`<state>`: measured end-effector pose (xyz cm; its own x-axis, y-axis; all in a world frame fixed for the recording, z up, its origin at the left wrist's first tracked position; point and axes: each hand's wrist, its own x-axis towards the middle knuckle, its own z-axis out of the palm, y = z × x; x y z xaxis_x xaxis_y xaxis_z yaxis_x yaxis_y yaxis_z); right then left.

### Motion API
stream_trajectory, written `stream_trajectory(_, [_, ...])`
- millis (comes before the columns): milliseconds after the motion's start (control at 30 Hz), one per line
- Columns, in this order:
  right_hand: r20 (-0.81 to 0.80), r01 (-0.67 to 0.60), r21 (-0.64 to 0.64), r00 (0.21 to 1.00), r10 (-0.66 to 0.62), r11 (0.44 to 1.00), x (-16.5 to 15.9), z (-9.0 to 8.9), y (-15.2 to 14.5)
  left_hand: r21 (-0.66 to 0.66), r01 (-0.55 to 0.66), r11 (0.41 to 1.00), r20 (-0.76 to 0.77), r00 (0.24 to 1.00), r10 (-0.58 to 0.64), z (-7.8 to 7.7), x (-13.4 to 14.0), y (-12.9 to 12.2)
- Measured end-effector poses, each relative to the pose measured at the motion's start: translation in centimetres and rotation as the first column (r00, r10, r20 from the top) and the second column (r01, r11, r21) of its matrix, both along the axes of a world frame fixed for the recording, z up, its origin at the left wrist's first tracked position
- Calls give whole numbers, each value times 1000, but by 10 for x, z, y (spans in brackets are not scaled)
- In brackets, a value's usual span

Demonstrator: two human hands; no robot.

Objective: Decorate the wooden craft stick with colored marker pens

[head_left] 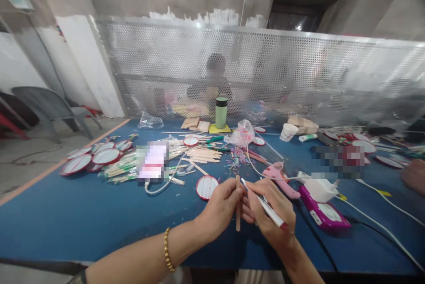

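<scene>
Pinched upright in my left hand (222,204) is a flat wooden craft stick (238,217). My right hand (272,209) grips a white marker pen (269,213) with a red end, its tip close to the upper part of the stick. Whether the tip touches the wood I cannot tell. Just beyond my left hand lies a round white disc with a red rim (206,186). A pink glue gun (281,180) rests beyond my right hand. Loose craft sticks (204,154) and a tangle of coloured strings (239,156) lie farther back.
A phone (153,160) on a cable lies over wrapped sticks at left, near several red-rimmed discs (75,164). At right are a purple power strip (323,211) with a white charger (320,189). A green bottle (221,113) and paper cup (288,132) stand before a perforated metal screen (159,63).
</scene>
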<state>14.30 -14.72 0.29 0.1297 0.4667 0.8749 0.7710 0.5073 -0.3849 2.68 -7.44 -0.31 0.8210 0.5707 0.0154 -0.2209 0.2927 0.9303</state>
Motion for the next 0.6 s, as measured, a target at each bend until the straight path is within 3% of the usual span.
stream_trajectory(67, [13,-17,-17,1000,17,1000,1,0,1,16,2,1000,1,1000,-2,-3,1,1])
stream_trajectory(200, [7,75,24,997,-75,997,2,-1,3,10,11,1000,-9,1000,-11,-4,2,1])
stream_trajectory(333, [54,6,-13,999,-5,1000,3,-3,4,40,-33,999,-21,999,34,-3,2,1])
stream_trajectory(467, [26,148,8,989,-148,989,3,-5,4,-7,2,1000,-30,1000,-2,-5,2,1])
stream_trajectory(600, [48,48,-47,998,-46,998,5,-9,7,3,-42,999,-39,998,42,-8,4,2])
